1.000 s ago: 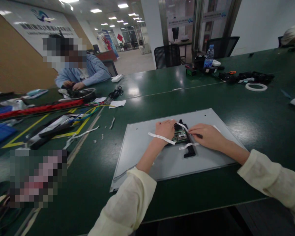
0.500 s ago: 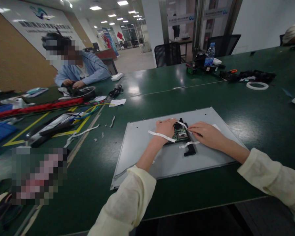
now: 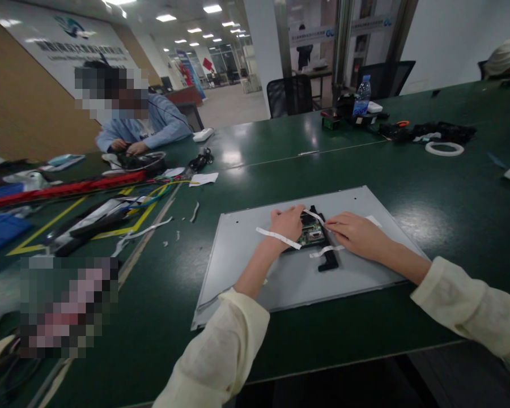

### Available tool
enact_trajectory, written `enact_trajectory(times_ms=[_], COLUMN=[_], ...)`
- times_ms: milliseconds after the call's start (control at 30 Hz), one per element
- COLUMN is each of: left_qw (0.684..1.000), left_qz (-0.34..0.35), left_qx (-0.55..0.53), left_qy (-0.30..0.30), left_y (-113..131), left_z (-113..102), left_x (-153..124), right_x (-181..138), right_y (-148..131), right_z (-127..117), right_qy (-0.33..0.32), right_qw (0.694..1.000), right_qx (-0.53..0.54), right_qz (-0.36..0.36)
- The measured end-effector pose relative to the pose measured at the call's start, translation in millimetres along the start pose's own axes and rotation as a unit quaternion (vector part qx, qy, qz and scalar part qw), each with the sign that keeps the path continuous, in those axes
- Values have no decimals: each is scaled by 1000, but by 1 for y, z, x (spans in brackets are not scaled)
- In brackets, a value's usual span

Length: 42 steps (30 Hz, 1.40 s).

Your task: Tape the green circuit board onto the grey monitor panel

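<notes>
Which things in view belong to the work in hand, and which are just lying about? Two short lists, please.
Apparently in the work: green circuit board by the left hand, black bar, white strip at the right hand, grey panel beneath.

Seemingly lying about: bottle, white ring, dark bundle, white paper.

Wall sign (image 3: 83, 48) — blue swirl logo (image 3: 70, 26), lettering blurred; bottle label (image 3: 360, 107), glass-door lettering (image 3: 310, 37) — unreadable.

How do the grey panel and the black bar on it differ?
Colour: the panel is pale grey; the bar is black.
Shape: the panel is a broad sheet; the bar is narrow and much smaller.
Support: the panel rests on the table; the bar lies over the panel.
Shared: one white strip passes over both.
</notes>
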State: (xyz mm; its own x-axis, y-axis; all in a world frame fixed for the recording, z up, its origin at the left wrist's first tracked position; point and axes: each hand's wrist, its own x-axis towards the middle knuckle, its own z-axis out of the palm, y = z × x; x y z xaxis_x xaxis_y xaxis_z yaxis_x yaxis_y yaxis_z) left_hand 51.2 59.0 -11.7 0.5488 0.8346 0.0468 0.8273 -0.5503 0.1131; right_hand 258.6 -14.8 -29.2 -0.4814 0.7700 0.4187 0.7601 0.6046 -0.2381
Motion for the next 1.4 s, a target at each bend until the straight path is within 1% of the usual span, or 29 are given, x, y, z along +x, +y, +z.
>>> enact_trajectory(times_ms=[167, 300, 467, 833, 967, 1200, 1400], left_qw=[1000, 1000, 1000, 999, 999, 999, 999], left_qz=[25, 20, 20, 7, 3, -1, 7], left_qx=[-2, -4, -7, -32, -21, -28, -33], left_qy=[-3, 1, 7, 15, 28, 22, 33], left_y=[-1, -1, -1, -2, 0, 2, 1], left_z=[-2, -1, 1, -2, -4, -7, -5], left_x=[0, 0, 1, 2, 1, 0, 0], right_x=[1, 0, -1, 1, 1, 0, 0], right_y=[-1, -1, 1, -2, -1, -3, -5], right_z=[0, 1, 2, -1, 1, -1, -5], right_qy=[1, -2, -20, -30, -24, -12, -11], right_qw=[1000, 1000, 999, 999, 999, 1000, 1000], right_qx=[0, 3, -24, -36, -21, -7, -1], right_qz=[7, 9, -6, -18, -9, 9, 23])
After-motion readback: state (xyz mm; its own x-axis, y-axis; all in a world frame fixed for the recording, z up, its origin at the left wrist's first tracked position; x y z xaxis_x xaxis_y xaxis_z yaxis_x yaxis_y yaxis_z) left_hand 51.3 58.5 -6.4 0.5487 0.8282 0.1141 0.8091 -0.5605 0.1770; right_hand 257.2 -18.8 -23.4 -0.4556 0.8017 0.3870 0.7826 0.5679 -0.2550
